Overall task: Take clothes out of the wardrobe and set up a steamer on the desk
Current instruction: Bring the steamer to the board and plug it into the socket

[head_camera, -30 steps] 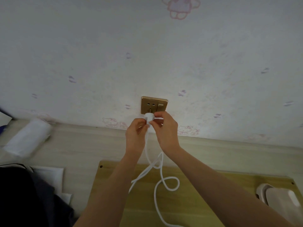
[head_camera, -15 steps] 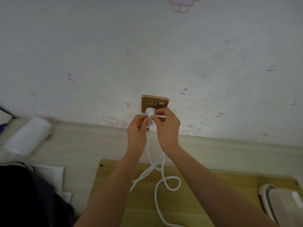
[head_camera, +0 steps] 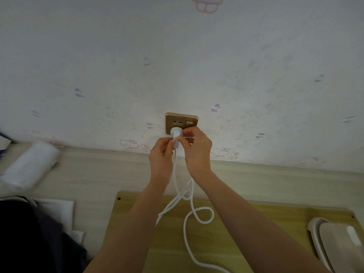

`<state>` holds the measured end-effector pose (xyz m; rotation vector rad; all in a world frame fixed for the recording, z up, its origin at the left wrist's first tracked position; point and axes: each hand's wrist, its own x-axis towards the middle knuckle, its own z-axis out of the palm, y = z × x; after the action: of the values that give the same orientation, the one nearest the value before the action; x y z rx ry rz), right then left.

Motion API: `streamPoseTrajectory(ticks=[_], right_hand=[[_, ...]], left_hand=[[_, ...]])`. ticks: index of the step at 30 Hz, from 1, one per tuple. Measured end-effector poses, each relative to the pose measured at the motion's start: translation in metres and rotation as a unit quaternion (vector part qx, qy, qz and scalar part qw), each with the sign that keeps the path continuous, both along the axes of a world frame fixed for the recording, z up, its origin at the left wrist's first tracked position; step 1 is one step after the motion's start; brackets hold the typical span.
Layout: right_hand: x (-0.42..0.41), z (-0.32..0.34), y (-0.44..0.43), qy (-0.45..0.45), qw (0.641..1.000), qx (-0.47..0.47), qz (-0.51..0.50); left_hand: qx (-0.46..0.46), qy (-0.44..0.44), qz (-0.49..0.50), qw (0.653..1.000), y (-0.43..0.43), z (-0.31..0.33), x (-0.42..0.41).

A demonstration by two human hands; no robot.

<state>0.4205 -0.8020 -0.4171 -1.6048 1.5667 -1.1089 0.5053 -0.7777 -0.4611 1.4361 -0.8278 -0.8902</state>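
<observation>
A gold wall socket point(head_camera: 181, 121) sits on the patterned wall just above the desk's back edge. A white plug point(head_camera: 175, 132) is pressed against the socket's lower half. My left hand point(head_camera: 161, 156) pinches the plug's neck from the left, and my right hand point(head_camera: 197, 148) grips it from the right. The white cord point(head_camera: 189, 215) hangs down from the plug and loops over the yellow wooden desk point(head_camera: 246, 229). The beige steamer point(head_camera: 338, 245) lies at the desk's right edge, partly cut off by the frame.
A white cylinder point(head_camera: 29, 164) lies on the pale ledge point(head_camera: 98, 174) at the left. Dark clothing point(head_camera: 29, 239) and white fabric point(head_camera: 59, 209) fill the lower left corner. A wall stands directly ahead.
Both hands have carried the plug up from just below the socket and now hold it against the socket's lower holes. The cord rose with it.
</observation>
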Motion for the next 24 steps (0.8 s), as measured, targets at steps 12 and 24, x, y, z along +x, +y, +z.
streamPoseTrajectory(ticks=[12, 24], right_hand=[[-0.046, 0.018, 0.030, 0.188, 0.978, 0.068, 0.064], [-0.169, -0.008, 0.157, 0.358, 0.909, 0.068, 0.201]], left_hand=[[0.084, -0.111, 0.063, 0.988, 0.025, 0.007, -0.002], [0.109, -0.328, 0.008, 0.939, 0.174, 0.002, -0.084]])
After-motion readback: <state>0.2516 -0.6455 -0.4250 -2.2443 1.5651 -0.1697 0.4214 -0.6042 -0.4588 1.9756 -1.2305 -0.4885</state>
